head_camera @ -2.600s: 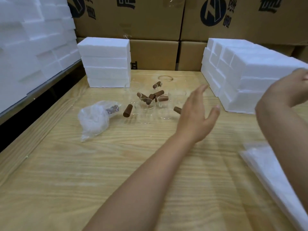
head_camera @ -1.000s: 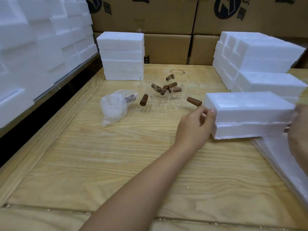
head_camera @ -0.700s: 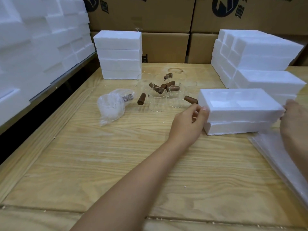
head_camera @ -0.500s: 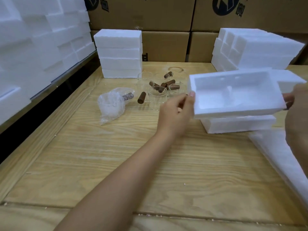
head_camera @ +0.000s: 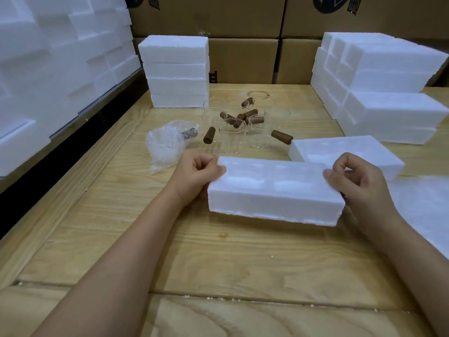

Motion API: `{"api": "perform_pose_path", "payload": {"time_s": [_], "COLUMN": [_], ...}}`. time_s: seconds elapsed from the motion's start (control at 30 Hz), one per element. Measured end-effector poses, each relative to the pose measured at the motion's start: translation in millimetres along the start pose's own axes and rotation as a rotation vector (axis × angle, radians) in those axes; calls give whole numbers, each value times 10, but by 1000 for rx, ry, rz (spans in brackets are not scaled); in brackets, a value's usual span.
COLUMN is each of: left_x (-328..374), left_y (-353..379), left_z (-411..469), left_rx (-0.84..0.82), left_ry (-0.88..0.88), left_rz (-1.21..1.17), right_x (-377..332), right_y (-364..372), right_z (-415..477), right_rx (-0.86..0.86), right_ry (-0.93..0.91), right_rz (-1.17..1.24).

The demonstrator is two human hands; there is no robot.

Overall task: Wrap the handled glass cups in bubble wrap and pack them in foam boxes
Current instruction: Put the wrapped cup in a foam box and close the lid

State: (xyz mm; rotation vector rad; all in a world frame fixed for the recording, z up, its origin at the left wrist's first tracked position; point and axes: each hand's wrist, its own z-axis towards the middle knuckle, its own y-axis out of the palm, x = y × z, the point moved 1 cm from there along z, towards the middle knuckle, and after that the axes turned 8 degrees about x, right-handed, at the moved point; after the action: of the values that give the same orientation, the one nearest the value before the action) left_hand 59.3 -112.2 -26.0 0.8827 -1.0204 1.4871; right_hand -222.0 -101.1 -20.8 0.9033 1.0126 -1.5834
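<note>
judging the risks from my desk, i start with the right-hand stack of foam boxes (head_camera: 388, 76), which stands near the working spot; a careless elbow could shove it. next comes the foam box half (head_camera: 274, 188), at the near middle of the plank table (head_camera: 218, 263). the left hand (head_camera: 194, 173) grips its left end, fingers curled and thumb on the top edge, and the right hand (head_camera: 357, 181) pinches the right end with curled fingers. too hard a squeeze could crumble a corner. i cannot tell whether it rests on the planks or hangs just above them. pushed forward, it could strike the bare glass cups (head_camera: 233, 135) clustered just beyond it, and glass against glass would chip. as for materials, the table is pale, strongly grained wood with a seam across. the foam is white and beaded, in rectangular slabs with ragged lower edges, and a second foam half (head_camera: 340, 149) lies behind the held one. the bubble wrap sheets (head_camera: 422, 207) at the right are flat and cloudy. the cups are clear, straight-walled cylinders with stubby brown handles (head_camera: 281, 136). one bundled cup (head_camera: 167, 144) lies to their left.
</note>
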Motion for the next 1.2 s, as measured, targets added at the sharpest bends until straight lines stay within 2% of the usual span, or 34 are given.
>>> {"api": "perform_pose_path", "payload": {"time_s": [0.17,0.3,0.37,0.47,0.53,0.63,0.73,0.9,1.03,1.13,1.2], "left_x": [-69,-41,-4,52,25,-99,-204,-352,-363,-232,-111], "left_y": [15,-15,-39,-192,-331,-488,-540,-654,-671,-590,-477], "left_z": [-17,-7,-8,17,50,114,145,228,230,224,228], "left_rx": [-105,-128,34,586,756,734,694,670,677,663,625], "left_ry": [-106,-20,87,317,375,142,-116,-366,-294,-168,-61], "left_rz": [169,280,386,579,661,735,654,528,533,428,374], "right_x": [144,186,197,189,186,185,201,194,156,77,-30], "right_y": [-61,-52,-54,-41,-38,-38,-48,-50,-56,-26,50], "right_z": [64,91,79,54,53,59,64,70,80,77,70], "right_rx": [-94,-98,-83,-51,-34,-41,-52,-35,15,121,199], "right_ry": [40,36,42,38,38,49,61,92,114,7,-64], "right_rz": [-154,-196,-180,-166,-162,-154,-153,-131,-158,-358,-342]}}
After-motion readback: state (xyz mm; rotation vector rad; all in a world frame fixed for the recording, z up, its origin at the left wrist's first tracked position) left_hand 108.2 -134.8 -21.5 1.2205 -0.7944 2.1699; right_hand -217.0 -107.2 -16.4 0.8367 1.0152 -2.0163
